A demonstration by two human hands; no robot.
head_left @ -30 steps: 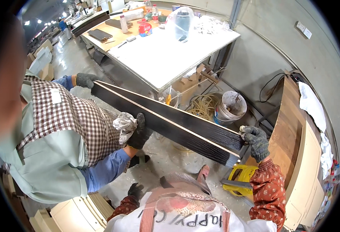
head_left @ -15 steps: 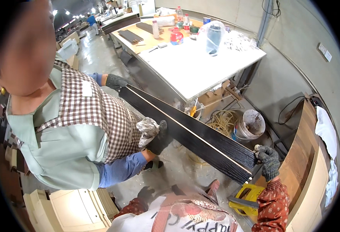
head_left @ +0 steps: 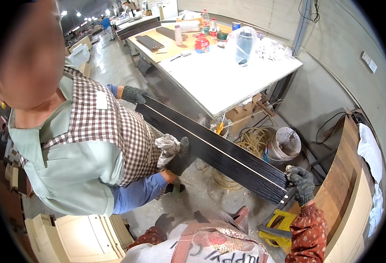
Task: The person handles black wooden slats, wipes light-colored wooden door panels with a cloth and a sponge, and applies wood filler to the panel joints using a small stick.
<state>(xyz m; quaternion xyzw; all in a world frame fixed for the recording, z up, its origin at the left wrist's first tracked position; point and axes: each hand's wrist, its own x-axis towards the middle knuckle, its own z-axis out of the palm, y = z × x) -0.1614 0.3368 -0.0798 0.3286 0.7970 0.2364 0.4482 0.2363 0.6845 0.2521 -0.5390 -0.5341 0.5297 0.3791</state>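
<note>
Two long black wood-grain boards lie side by side in the air, a pale edge running between them. My right hand, in a dark grey knit glove, is closed on their near right end. My left hand, in a dark glove, is low by my apron, apart from the boards; its fingers are too blurred to read. Across from me a co-worker in a checked apron grips the far end with one gloved hand. The co-worker's other gloved hand holds a crumpled pale cloth against the boards' side.
A white-topped table bears bottles, a bagged dark container and dark strips. Beneath the boards are a dirty bucket and coiled hose. A yellow plastic item is beside my right forearm. Wooden panels lean at right; cream panels stand lower left.
The boards' right end has shifted slightly left and up with my right hand. The upper board's visible face has narrowed, showing it turned. The co-worker's hands stay nearly in place.
</note>
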